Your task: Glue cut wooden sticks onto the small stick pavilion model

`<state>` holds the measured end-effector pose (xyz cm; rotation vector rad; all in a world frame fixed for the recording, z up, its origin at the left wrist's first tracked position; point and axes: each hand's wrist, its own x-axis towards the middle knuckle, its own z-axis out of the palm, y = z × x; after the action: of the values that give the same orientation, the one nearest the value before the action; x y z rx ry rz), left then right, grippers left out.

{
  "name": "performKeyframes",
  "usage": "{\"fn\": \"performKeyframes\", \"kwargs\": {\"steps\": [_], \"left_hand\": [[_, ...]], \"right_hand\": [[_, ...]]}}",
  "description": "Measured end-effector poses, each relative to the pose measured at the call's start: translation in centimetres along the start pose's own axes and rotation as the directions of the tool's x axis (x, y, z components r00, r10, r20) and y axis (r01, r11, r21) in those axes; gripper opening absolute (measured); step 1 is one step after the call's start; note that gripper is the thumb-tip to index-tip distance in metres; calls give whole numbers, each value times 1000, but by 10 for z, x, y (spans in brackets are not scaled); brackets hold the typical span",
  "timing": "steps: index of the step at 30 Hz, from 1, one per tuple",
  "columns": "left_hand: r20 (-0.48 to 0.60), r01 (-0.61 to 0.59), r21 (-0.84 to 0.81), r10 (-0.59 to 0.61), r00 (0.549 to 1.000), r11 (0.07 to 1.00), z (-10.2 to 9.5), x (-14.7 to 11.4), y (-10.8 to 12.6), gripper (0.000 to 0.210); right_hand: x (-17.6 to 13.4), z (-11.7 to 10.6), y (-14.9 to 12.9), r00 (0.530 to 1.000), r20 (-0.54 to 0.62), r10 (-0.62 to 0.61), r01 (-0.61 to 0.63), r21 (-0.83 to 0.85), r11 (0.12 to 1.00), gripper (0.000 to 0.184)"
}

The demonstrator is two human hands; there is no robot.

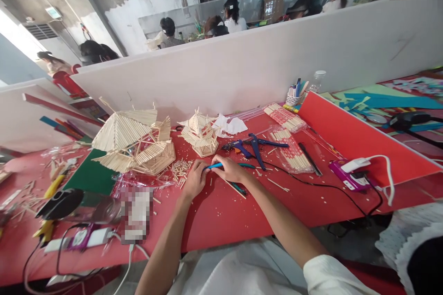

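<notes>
My left hand (195,179) is closed, its fingertips at the left end of a slim blue tool (216,165). What those fingers pinch is too small to make out. My right hand (229,170) has its fingers closed over the same tool, just right of the left hand. Teal handles (246,165) show beyond the right wrist, and they may belong to this tool. A thin wooden stick (236,190) slants out below the right hand. Just behind the hands stands a small stick-built pavilion model (200,134); a larger one (126,136) is to the left.
Cut stick pieces (180,169) lie by my left hand. A blue glue gun (244,148) and blue cutter (258,147) lie behind the right, near bundled sticks (292,150). A power strip (349,176) with cables sits right. A white partition (242,71) closes the back; people sit beyond.
</notes>
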<state>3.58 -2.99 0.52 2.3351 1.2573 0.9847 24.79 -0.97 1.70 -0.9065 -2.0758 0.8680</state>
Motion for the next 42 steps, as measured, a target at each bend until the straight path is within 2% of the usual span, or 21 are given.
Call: {"fn": "performKeyframes", "kwargs": {"steps": [7, 16, 32, 42], "left_hand": [[-21, -42, 22, 43, 999, 999, 2, -1, -2, 21], [-148, -34, -12, 31, 989, 999, 1, 3, 2, 16], [-114, 1, -26, -4, 993, 1000, -2, 2, -5, 23], [-105, -4, -2, 4, 994, 1000, -3, 3, -1, 17]], "right_hand": [[0, -1, 1, 1000, 1, -11, 11, -11, 1000, 15], [1, -12, 4, 999, -35, -12, 12, -1, 1000, 20], [-1, -2, 6, 998, -60, -20, 19, -23, 1000, 13], [-1, -3, -1, 995, -90, -39, 39, 2, 999, 13]]}}
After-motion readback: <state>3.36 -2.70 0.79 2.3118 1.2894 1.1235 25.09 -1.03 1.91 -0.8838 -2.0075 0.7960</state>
